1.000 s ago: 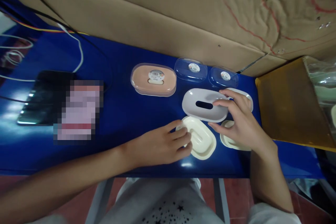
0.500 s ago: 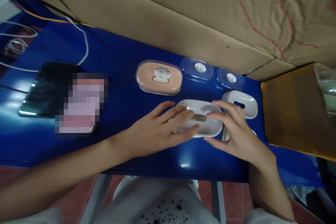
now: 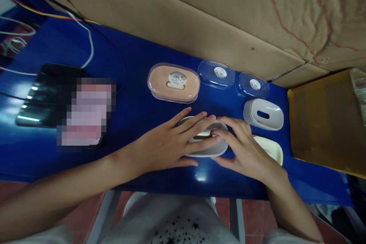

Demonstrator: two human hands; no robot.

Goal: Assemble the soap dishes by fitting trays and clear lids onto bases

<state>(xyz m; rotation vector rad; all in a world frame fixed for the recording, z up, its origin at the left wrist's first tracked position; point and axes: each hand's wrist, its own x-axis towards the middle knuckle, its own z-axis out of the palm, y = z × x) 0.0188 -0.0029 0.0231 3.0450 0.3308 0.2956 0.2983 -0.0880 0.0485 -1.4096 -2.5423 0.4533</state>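
Note:
A white oval dish [image 3: 219,148] with a slot in its bottom lies on the blue table between my hands, partly hidden by fingers. My left hand [image 3: 168,141] reaches over its left side with the fingers spread across the top. My right hand [image 3: 248,150] grips the dish's right end, thumb at the near edge and fingers over the far rim. Through the slot a pale cream surface shows. Just right of my right hand lies a cream oval piece [image 3: 273,148], half covered by it. Behind that sits another white oval dish [image 3: 270,118] with a dark slot.
A peach oval box [image 3: 160,82] under a clear cover stands behind the hands. Two clear labelled lids [image 3: 210,78] lie to its right. On the left is a blurred-out phone [image 3: 88,112] beside a black glossy object [image 3: 48,95] and cables. A cardboard box [image 3: 320,118] borders the right.
The white dish has moved left and toward me, now sitting lower, with both hands on it. My right hand shifted left, uncovering more of the cream piece.

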